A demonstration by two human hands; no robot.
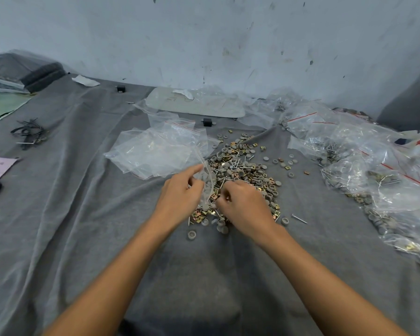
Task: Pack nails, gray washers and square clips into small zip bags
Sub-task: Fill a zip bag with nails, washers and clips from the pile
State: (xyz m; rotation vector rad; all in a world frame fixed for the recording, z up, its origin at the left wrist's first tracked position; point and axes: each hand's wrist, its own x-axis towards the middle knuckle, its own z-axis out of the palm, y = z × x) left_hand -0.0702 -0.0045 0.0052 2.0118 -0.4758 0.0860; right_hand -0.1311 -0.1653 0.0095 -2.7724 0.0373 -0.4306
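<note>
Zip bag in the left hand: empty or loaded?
Loaded: gray washers show inside the zip bag that the left hand grips. Count: cannot tell.

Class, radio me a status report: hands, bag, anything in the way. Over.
Left hand grips zip bag. Right hand curled at parts pile, pinch hidden. Empty bags beside pile, nothing blocking.

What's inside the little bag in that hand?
Gray washers show through the clear bag the left hand holds. Fingers cover part of it, so anything else inside is hidden.
</note>
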